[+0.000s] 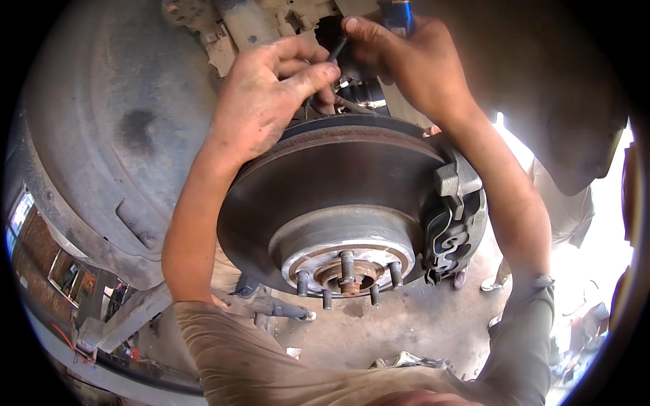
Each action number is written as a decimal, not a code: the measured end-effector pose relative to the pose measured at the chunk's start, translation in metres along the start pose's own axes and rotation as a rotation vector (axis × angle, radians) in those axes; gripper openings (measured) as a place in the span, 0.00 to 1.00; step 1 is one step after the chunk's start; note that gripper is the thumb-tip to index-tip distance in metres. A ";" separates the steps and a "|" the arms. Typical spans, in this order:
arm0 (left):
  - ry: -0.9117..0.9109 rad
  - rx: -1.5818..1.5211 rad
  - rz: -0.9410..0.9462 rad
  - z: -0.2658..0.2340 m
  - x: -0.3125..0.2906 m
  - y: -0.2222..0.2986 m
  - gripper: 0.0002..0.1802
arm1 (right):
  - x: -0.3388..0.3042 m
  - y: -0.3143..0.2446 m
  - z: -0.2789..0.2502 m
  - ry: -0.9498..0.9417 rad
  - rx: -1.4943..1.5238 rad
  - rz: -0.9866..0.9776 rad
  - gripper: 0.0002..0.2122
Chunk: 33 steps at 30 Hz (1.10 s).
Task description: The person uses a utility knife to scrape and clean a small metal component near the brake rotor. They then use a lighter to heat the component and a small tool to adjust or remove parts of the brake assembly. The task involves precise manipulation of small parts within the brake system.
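Observation:
Both my hands are raised above a large brake disc (325, 176), behind its upper edge. My left hand (271, 101) pinches a thin black cable-like piece (336, 50) between thumb and fingers. At the upper end of that piece is my right hand (423, 64), its fingers curled and partly blurred, the thumb bent over them. It appears to grip the same piece, whose exact kind is unclear. A blue cylindrical part (398, 17) shows just behind my right hand. On the disc's right side sits a brake caliper (457, 216), below my right forearm.
Wheel studs (347, 264) stick out of the hub (342, 230) toward me. A dark wheel-arch liner (115, 135) curves along the left. Below, another person's leg (288, 308) and shoe show on the concrete floor (359, 331). A grey lift arm (128, 318) stands lower left.

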<state>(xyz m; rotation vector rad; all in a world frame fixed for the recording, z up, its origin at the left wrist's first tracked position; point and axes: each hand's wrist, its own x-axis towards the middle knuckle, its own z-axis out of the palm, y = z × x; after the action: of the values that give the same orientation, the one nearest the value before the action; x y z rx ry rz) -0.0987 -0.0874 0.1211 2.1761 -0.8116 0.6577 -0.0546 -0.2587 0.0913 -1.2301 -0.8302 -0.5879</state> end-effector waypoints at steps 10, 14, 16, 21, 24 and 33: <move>0.086 0.010 -0.116 -0.003 -0.002 -0.011 0.16 | 0.001 0.021 -0.011 -0.444 0.432 0.485 0.20; 0.049 0.070 -0.148 -0.006 -0.001 -0.011 0.19 | 0.006 0.024 -0.014 -0.540 0.508 0.516 0.18; 0.037 0.077 -0.149 -0.009 -0.001 -0.012 0.19 | 0.008 0.024 -0.014 -0.568 0.530 0.497 0.17; -0.019 -0.005 -0.147 -0.014 -0.001 -0.020 0.21 | 0.012 0.032 -0.012 -0.560 0.519 0.474 0.17; -0.043 0.061 -0.153 -0.014 -0.001 -0.021 0.22 | 0.016 0.042 -0.013 -0.690 0.514 0.424 0.17; -0.042 0.028 -0.190 -0.016 -0.001 -0.025 0.18 | 0.016 0.051 -0.005 -0.578 0.367 0.523 0.18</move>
<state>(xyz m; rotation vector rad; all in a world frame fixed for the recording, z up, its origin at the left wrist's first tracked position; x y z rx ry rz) -0.0847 -0.0607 0.1194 2.2649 -0.6101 0.5327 -0.0044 -0.2496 0.0750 -1.2175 -0.9845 0.3528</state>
